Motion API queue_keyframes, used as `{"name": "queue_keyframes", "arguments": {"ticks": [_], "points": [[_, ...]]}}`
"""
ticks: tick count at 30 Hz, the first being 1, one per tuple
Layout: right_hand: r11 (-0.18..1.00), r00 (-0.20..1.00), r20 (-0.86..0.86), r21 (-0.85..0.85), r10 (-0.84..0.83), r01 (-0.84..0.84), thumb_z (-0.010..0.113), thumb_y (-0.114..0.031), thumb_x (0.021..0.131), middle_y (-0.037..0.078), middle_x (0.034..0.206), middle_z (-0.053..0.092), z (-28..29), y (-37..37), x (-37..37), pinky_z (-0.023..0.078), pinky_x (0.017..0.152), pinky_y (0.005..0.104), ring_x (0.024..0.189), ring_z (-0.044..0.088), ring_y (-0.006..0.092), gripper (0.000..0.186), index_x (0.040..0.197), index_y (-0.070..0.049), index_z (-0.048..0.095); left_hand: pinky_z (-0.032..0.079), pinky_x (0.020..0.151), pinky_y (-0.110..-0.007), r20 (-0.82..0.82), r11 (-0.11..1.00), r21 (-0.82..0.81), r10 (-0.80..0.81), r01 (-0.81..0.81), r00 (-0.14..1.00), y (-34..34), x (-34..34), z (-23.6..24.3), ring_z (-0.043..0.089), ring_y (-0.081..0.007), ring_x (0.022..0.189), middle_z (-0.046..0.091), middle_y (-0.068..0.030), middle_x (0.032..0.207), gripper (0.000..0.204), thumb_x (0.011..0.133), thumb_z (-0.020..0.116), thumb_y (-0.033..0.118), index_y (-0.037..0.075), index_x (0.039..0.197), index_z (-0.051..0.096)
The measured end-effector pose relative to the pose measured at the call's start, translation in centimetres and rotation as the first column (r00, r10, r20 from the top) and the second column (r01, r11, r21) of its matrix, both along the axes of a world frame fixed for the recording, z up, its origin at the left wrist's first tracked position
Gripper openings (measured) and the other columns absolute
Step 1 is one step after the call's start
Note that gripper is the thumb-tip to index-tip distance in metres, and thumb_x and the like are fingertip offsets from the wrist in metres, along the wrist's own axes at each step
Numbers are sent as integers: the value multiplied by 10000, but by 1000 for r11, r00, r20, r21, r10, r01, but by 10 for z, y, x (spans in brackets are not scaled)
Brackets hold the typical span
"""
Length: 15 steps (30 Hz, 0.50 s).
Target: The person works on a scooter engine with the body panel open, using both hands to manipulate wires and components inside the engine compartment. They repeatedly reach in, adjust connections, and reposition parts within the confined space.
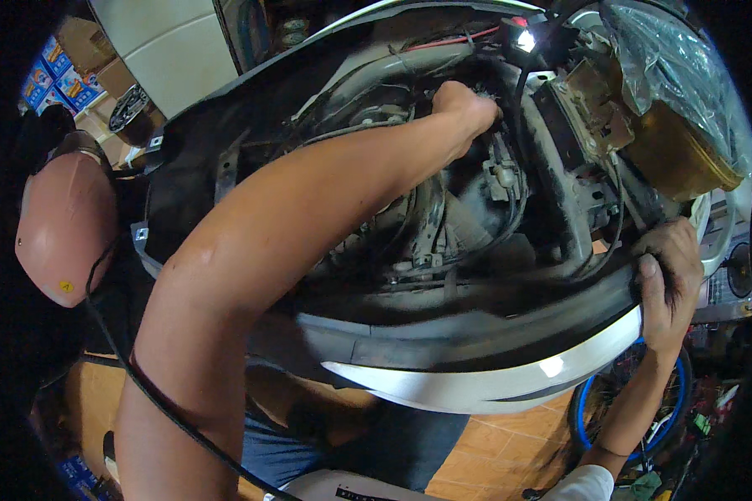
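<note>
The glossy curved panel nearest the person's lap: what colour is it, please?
The panel is white, best seen in the head view.

My left grip (468, 117) is down inside the vehicle body (476, 388), with a lamp (525, 39) beyond it to the right, a plastic sheet (685, 75) farther right, my right grip (675, 260) on the body's near right edge, and a wheel (581, 411) below that.

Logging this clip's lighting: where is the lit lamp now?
The lit lamp is near the head view's top edge, right of centre, left of the clear plastic.
</note>
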State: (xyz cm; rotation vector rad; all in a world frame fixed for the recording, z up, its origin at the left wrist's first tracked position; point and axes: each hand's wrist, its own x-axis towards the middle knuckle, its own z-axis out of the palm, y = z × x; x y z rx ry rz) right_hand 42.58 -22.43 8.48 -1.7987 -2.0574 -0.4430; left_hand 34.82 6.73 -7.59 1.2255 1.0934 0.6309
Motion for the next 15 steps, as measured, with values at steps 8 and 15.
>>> {"name": "queue_keyframes", "arguments": {"ticks": [8,15], "points": [[1000,1000,-8,-19,-18,17,625,-219,780,133,752,553,1,1,-2,393,802,393,758,489,314,250,766,27,582,508,890,-487,-253,762,642,110,82,961,-22,-16,4,623,-400,1060,619,-201,1114,316,767,812,292,31,886,679],[1000,1000,1,-13,-26,26,635,-227,791,145,778,578,0,1,-1,397,841,399,785,502,318,268,772,35,582,531,891,-471,-350,239,906,-41,350,936,-7,-40,2,592,-358,1120,543,-150,1176,314,831,730,214,109,1125,702]]}}
